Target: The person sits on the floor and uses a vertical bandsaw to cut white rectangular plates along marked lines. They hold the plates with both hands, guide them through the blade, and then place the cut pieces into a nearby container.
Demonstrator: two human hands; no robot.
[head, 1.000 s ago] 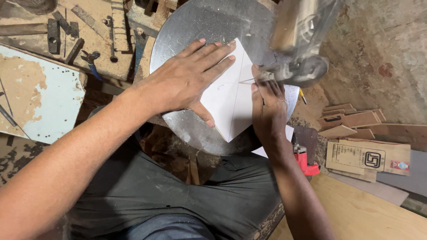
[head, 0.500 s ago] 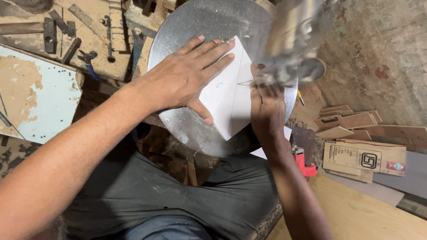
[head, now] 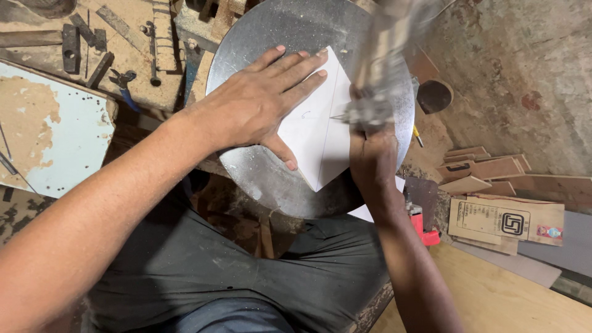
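Since the earlier frame the view has drifted slightly: the round metal plate [head: 271, 172] sits a little further toward 12 o'clock, and our hands have hardly shifted on the white sheet [head: 317, 132]. We record the left hand [head: 253, 105] lying flat, fingers spread, pressing the sheet against the plate, thumb toward 5 o'clock; its grip is open and clamps nothing. The right hand [head: 370, 157] is at the sheet's 3 o'clock edge, under the blurred machine head [head: 385, 61], and its fingers are hidden, so we cannot tell whether that grip is closed on the sheet edge or merely resting. The sheet lies on the plate's right half, one corner pointing to 6 o'clock, its far corner near 12. Progress, as a judgement: one thin line runs down the sheet from 12 to 6, meeting the machine's tip about midway; whether it is a cut or a drawn mark we cannot resolve, and the part below appears untouched. Counts: one sheet, one plate, one machine head, two hands. At 9 to 11 o'clock, a dusty counter [head: 129, 55] carries scattered metal tools, number unclear, with a pale blue board [head: 49, 142] beside it. At 3 to 4 o'clock, several wood offcuts [head: 481, 169] and one red object [head: 422, 228].
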